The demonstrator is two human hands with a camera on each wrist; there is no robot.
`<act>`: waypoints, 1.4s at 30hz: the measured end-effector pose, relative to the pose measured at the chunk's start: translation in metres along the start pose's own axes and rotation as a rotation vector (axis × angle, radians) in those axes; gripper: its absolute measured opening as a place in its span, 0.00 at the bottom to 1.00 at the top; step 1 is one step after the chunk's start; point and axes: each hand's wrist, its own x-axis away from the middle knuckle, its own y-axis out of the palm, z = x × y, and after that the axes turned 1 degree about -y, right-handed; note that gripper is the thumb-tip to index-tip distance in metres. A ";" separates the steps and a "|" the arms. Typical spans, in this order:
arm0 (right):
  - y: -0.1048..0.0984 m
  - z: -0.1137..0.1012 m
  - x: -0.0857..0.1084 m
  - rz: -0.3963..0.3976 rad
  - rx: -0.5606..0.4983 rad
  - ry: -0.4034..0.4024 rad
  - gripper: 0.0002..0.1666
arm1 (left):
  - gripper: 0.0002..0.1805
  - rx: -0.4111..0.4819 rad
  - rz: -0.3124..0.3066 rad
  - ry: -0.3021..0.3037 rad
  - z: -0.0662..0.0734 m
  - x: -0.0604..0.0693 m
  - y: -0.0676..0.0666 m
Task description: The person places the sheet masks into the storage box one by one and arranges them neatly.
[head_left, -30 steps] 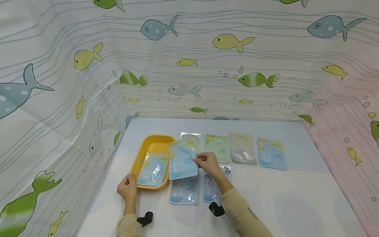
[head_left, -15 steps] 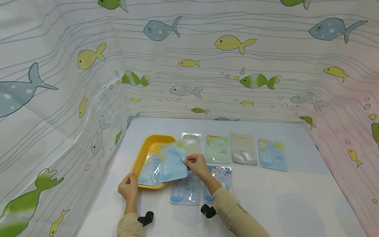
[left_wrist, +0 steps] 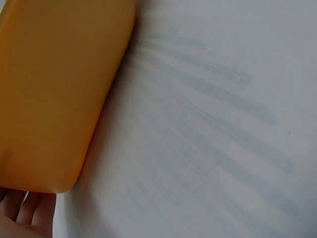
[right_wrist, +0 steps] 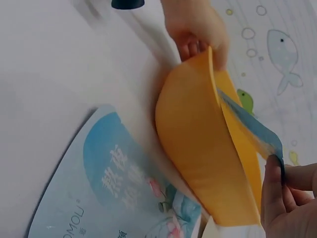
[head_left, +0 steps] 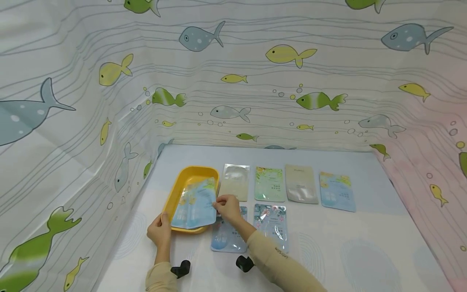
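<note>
My left hand (head_left: pixel 159 232) grips the near left corner of a yellow plastic tray (head_left: pixel 181 175), thumb at the rim. In the left wrist view its fingers (left_wrist: pixel 43 210) show beneath the tray's orange-lit wall (left_wrist: pixel 59 99). Between right thumb and fingertips, my right hand (head_left: pixel 228 207) pinches the right edge of a blue face mask packet (head_left: pixel 200 202) with yellow flowers. That packet lies slanted over the tray, mostly covering a similar one inside. The right wrist view shows the pinched packet (right_wrist: pixel 252 126) bent, reaching past the tray rim, its held edge raised above it.
Right of the tray, a back row holds a silvery-beige packet (head_left: pixel 235 178), a green one (head_left: pixel 269 184), a beige one (head_left: pixel 300 184) and a blue one (head_left: pixel 337 192). Two blue floral packets (head_left: pixel 228 239) (head_left: pixel 270 221) lie nearer. Fish-printed cloth (head_left: pixel 233 93) walls the table.
My right hand has carried the blue packet leftward from beside the tray to over it, uncovering the silvery-beige packet. The left hand keeps its hold on the tray.
</note>
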 end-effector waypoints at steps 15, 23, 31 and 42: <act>0.033 0.000 -0.002 0.058 0.166 0.011 0.03 | 0.15 0.012 -0.019 -0.029 -0.001 0.000 0.000; 0.036 -0.007 -0.008 -0.004 0.286 0.014 0.03 | 0.15 0.002 -0.010 -0.011 -0.002 -0.001 0.002; 0.040 -0.006 -0.009 -0.069 0.342 0.015 0.01 | 0.15 0.003 -0.003 -0.029 0.001 0.000 0.001; 0.038 -0.012 -0.008 -0.147 0.517 -0.123 0.29 | 0.15 0.011 -0.003 -0.018 0.002 0.000 0.000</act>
